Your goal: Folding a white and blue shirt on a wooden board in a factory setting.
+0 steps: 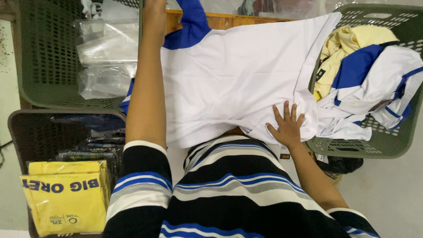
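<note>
A white shirt with blue sleeves (238, 75) lies spread flat across the wooden bench (229, 20), its body filling most of the space between two baskets. The right hand (287, 125) rests on the shirt's near right corner with fingers fanned out and pressed flat, grasping nothing, just beside a bunched fold of fabric. The left hand (154, 11) reaches far across to the shirt's top edge near the blue sleeve; it is cut off by the frame edge, so whether it is gripping the cloth or only touching it cannot be told.

To the right, a grey-green perforated laundry basket (387, 147) holds a heap of clothes: a pale yellow garment (348, 42) and more white-and-blue shirts (387, 83), some spilling over the rim towards the spread shirt. On the left, another grey-green basket (44, 66) contains clear plastic bags (108, 53). Nearer the person, a dark crate (26, 132) holds packaged items, with a yellow packaged garment (66, 198) at its front.
</note>
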